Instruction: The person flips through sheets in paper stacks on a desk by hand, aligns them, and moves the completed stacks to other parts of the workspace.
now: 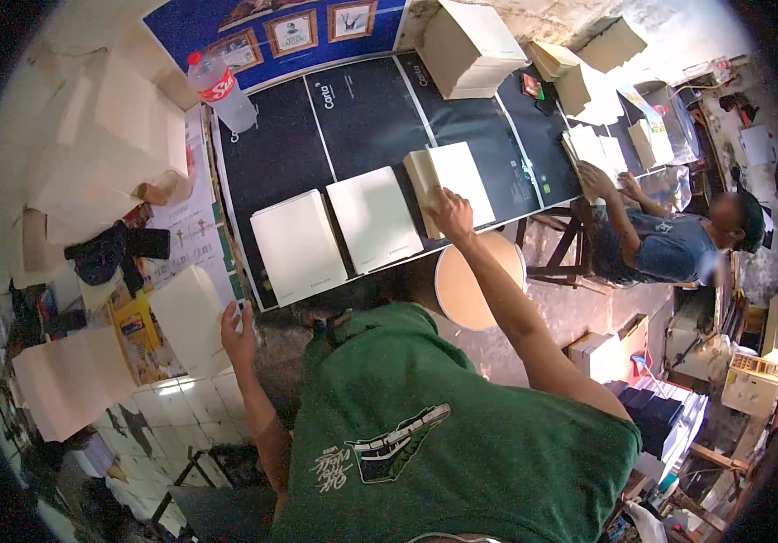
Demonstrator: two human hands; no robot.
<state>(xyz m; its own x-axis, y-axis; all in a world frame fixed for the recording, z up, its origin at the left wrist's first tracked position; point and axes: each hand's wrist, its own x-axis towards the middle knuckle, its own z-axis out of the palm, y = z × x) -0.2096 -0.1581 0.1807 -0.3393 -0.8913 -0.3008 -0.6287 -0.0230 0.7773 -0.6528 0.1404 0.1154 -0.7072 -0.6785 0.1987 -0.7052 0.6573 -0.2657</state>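
Three piles of cream paper sheets lie in a row along the near edge of a black-covered table: a left pile (pixel 298 246), a middle pile (pixel 373 217) and a right pile (pixel 420 181). My right hand (pixel 450 214) has its fingers bent onto the near edge of a top sheet (pixel 461 172), which juts out to the right of the right pile. My left hand (pixel 238 330) is raised at the table's left corner, thumb and fingers apart, beside another cream paper stack (pixel 190 317). Something small and pale shows at its fingertips, too small to name.
A tall paper stack (pixel 470 54) stands at the back of the black table (pixel 271 136). At the back left is a plastic bottle (pixel 221 90) with a red label. A round stool (pixel 479 281) stands below the near edge. At right a co-worker (pixel 651 240) handles paper.
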